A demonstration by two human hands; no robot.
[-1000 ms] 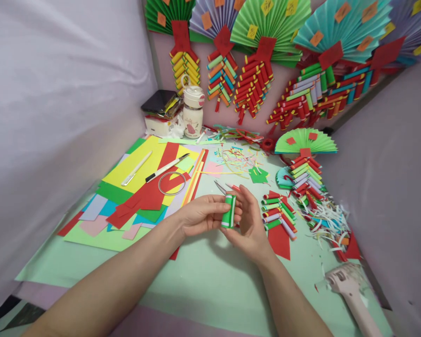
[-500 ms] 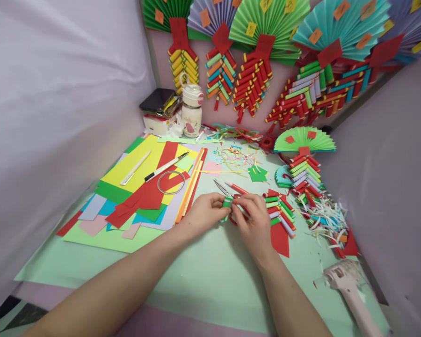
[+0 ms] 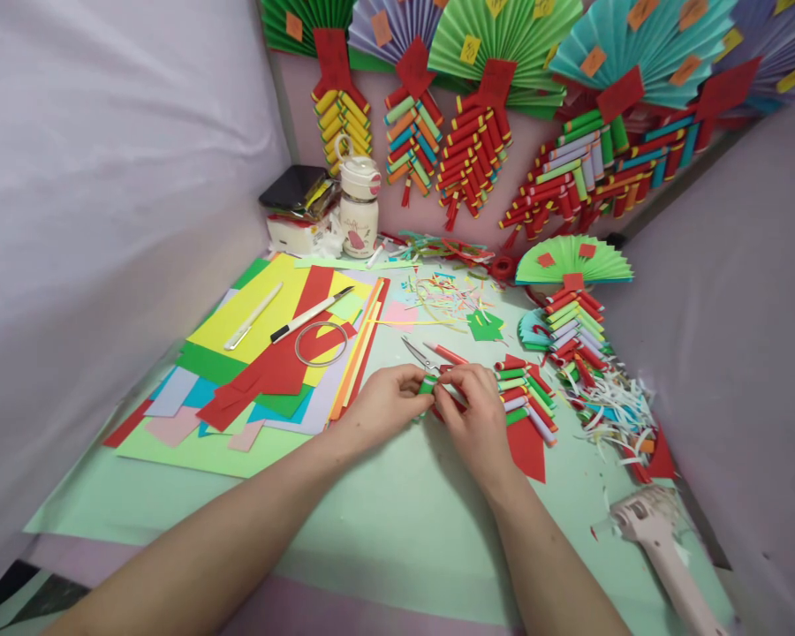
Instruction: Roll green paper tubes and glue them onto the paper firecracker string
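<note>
Between my two hands is a small rolled green paper tube (image 3: pixel 427 384) with a pale band. My left hand (image 3: pixel 394 397) pinches it from the left, thumb below and fingers above. My right hand (image 3: pixel 472 406) closes on its right end, with the fingertips together; what exactly they grip there is partly hidden. Just beyond the fingers lie scissors (image 3: pixel 419 353), blades pointing away, their handles mostly covered by my right hand. A red pen (image 3: pixel 445 353) rests beside them. Right of my right hand is a cluster of coloured paper tubes (image 3: pixel 526 393) on a red paper piece (image 3: pixel 527 449).
Coloured paper sheets (image 3: pixel 225 318) lie at left, bearing a white pen (image 3: pixel 253 316), a black-and-white pen (image 3: pixel 311 314) and a metal ring (image 3: pixel 321 344). A bottle (image 3: pixel 359 212) stands behind. Paper shreds (image 3: pixel 616 406) and a glue gun (image 3: pixel 659 539) are at right. Paper fans (image 3: pixel 503 53) hang behind.
The green tube has turned slightly between my fingers and less of it shows. My hands stay nearly in place; the whole view has shifted slightly.
</note>
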